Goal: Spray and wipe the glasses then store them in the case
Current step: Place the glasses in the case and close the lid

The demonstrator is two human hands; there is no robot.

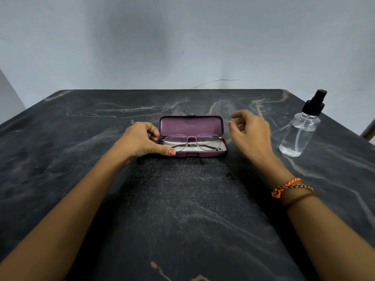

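- Purple hard-shell case (191, 126) lies open on a dark marbled table (182, 199), lid raised, a pale cloth lining its tray.
- Thin metal-framed glasses (191, 141) rest folded inside the case: likely light and fragile, best lifted by the bridge or the frame rim, fingers off the lenses.
- Left hand (142, 139) clasps the case's left end, thumb on its front edge, fingers curled at the side.
- Right hand (250, 131) hovers just right of the case, fingers loosely spread, holding nothing.
- Clear spray bottle (299, 129) with a black pump stands upright further right of the case; its fill level cannot be told.
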